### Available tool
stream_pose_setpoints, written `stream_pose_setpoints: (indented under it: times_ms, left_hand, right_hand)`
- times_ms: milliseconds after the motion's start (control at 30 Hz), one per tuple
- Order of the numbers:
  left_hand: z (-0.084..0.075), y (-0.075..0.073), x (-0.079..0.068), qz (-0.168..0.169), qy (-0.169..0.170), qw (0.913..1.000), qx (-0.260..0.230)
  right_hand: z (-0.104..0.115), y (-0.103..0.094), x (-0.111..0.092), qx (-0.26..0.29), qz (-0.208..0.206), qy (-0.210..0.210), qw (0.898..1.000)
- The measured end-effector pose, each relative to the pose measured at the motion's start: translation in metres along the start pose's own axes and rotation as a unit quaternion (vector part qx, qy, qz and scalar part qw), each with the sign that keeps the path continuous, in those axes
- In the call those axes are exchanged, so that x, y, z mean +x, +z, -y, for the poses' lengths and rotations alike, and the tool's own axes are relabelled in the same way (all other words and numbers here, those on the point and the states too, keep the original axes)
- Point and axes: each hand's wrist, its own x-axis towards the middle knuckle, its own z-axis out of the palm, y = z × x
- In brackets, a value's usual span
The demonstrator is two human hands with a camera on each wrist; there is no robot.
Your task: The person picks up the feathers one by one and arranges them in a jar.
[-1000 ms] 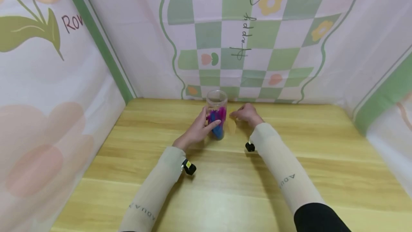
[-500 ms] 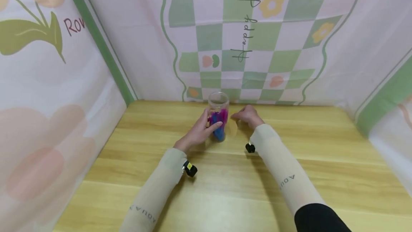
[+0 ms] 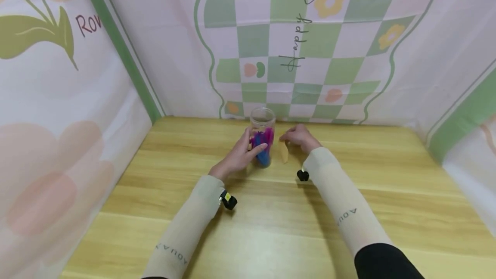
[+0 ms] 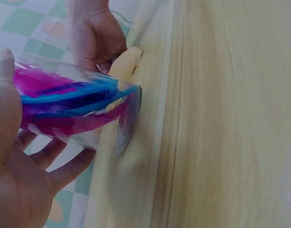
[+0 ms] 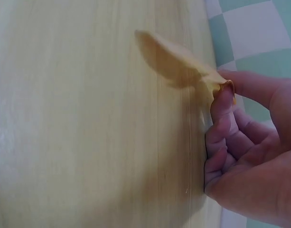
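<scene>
My left hand (image 3: 237,156) grips a clear cylindrical jar (image 3: 262,117) near the table's back edge, thumb across its front. Inside, magenta, blue and purple feathers (image 4: 83,97) fill the lower part, seen through the wall in the left wrist view. Just right of the jar, my right hand (image 3: 300,137) pinches a yellow-orange feather (image 3: 284,153) by its quill end between thumb and forefinger. Its vane points down and toward the front, close over the wood in the right wrist view. The other right fingers (image 5: 216,135) are curled beside the table.
The wooden table (image 3: 255,227) ends at a hanging cloth (image 3: 283,38) with a green-and-white check close behind the jar. More printed cloth (image 3: 58,141) hangs on the left side. A small black camera (image 3: 228,201) sits on each wrist.
The yellow-orange feather has turned in the right fingers, its broad side showing half a second ago and a narrower side now. Both hands stay nearly in place.
</scene>
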Motion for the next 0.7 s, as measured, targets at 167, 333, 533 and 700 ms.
stream_pose_setpoints:
  times_ms: [167, 333, 533, 700]
  left_hand:
    - [0.001, 0.0, 0.0, 0.001, 0.001, 1.0, 0.001]
    - [0.0, 0.0, 0.0, -0.002, 0.006, 1.0, 0.004]
    - [-0.002, 0.0, 0.001, 0.001, 0.008, 1.0, 0.005]
    - [-0.002, 0.0, 0.0, 0.001, 0.009, 0.9999, 0.005]
  right_hand:
    - [-0.003, -0.004, 0.003, 0.02, 0.024, 0.004, 1.0]
    - [-0.006, -0.009, 0.004, 0.029, 0.055, -0.004, 0.998]
    - [-0.01, -0.014, 0.004, 0.042, 0.067, -0.012, 0.997]
    - [-0.011, -0.014, 0.002, 0.052, 0.063, -0.013, 0.997]
